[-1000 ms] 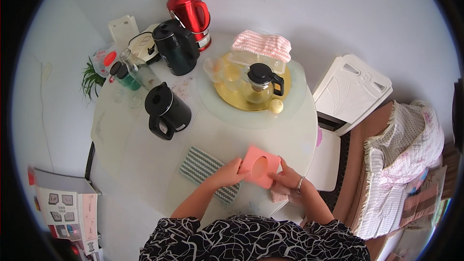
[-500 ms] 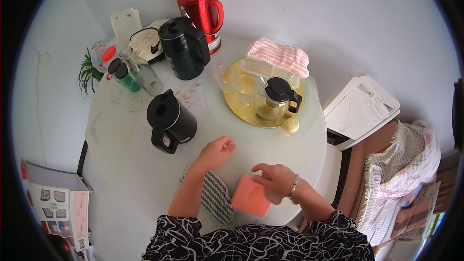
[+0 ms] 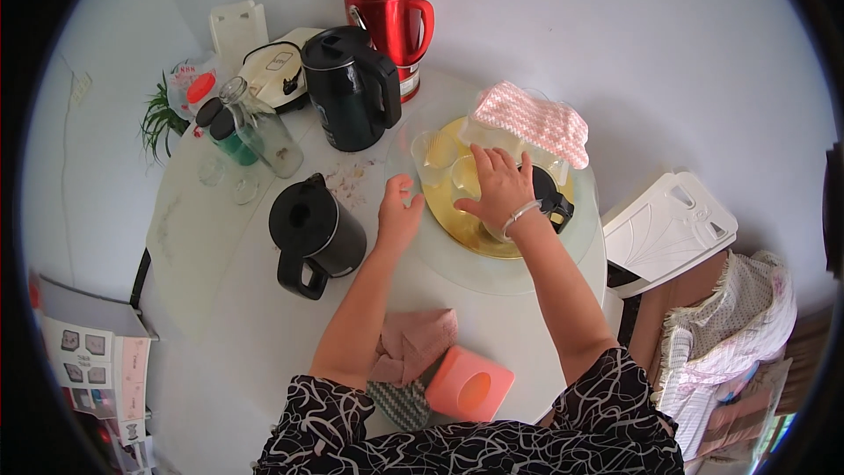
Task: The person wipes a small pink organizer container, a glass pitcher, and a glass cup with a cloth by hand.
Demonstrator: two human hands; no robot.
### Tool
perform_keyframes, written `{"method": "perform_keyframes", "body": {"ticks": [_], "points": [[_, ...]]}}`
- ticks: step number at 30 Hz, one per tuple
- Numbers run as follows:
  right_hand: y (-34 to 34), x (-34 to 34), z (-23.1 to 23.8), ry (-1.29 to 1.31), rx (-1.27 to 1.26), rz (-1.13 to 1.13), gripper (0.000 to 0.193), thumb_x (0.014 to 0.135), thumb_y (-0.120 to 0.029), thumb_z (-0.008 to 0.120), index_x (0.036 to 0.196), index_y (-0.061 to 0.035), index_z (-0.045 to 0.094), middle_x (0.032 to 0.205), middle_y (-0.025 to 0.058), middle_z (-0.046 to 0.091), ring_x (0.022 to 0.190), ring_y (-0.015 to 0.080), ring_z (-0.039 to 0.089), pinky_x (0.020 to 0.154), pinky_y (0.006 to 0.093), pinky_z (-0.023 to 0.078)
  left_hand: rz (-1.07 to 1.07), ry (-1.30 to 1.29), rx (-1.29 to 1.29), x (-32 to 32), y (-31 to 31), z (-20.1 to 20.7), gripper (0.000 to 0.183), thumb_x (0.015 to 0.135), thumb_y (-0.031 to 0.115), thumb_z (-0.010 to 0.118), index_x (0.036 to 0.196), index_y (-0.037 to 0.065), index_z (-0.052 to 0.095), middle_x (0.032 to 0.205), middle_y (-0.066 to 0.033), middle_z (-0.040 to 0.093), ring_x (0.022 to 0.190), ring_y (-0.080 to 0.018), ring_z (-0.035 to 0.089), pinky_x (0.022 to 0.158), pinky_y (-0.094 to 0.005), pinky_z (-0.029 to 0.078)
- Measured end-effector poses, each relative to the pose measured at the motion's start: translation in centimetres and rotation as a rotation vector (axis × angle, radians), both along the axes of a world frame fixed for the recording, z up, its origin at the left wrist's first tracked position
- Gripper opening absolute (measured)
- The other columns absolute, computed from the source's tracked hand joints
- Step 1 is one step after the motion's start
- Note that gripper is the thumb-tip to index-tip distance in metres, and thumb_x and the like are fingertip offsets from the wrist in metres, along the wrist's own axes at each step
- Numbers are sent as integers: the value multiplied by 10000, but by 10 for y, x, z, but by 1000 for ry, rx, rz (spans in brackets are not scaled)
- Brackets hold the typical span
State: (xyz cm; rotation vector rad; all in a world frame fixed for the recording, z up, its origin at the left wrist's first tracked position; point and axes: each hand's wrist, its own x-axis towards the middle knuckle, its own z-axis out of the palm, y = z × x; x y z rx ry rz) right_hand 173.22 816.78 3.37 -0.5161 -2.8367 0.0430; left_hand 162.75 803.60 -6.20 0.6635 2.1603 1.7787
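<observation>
Clear drinking glasses stand on the left part of the round gold metal tray, toward the far right edge of the white table; the right hand reaches over the tray, palm down, fingers spread wide and pointing away, partly hiding the black-lidded glass teapot; whether it touches a glass I cannot tell; the left hand hangs near the tray's left edge, fingers loosely curled, thumb apart, gripping nothing; both forearms stretch forward from the table's near edge.
</observation>
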Motion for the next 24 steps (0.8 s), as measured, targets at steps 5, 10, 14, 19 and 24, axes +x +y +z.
{"method": "perform_keyframes", "body": {"ticks": [5, 10, 14, 19, 24], "points": [[18, -13, 6, -437, -81, -67, 957, 592, -504, 665, 1309, -51, 223, 1241, 102, 419, 1204, 250, 325, 1011, 527, 82, 33, 6, -25, -1, 12, -12, 371, 747, 74, 553, 1090, 38, 415, 1045, -110, 516, 888, -204, 499, 722, -307, 425], [14, 34, 5, 26, -171, 29, 705, 645, -411, 662, 1209, -81, 395, 1211, 99, 452, 1179, 265, 353, 1001, 503, 153, -54, 40, -122, 28, -16, -20, 351, 749, 87, 554, 1078, 49, 441, 1026, -112, 531, 918, -219, 508, 741, -311, 424], [11, 112, 13, 418, -436, -95, 212, 757, -141, 603, 935, -27, 580, 908, 109, 603, 854, 224, 565, 735, 304, 436, -41, 136, -161, 66, -64, -21, 258, 754, 81, 553, 1005, 56, 498, 969, -82, 563, 911, -207, 528, 763, -311, 420], [-12, 216, -44, 111, -1011, -369, 196, 797, -178, 575, 890, -5, 580, 785, 108, 621, 695, 177, 601, 644, 292, 471, -110, 142, -272, 107, -114, -25, 192, 744, 86, 571, 933, 62, 545, 941, -64, 577, 899, -221, 542, 766, -324, 422], [-96, 257, -75, -276, -1207, -315, 573, 783, -351, 585, 1223, -76, 342, 902, 159, 592, 675, 188, 600, 584, 274, 487, -322, 658, -599, 157, -157, -16, 258, 725, 253, 584, 948, 125, 568, 1094, -51, 511, 1042, -267, 440, 893, -520, 295]]}}
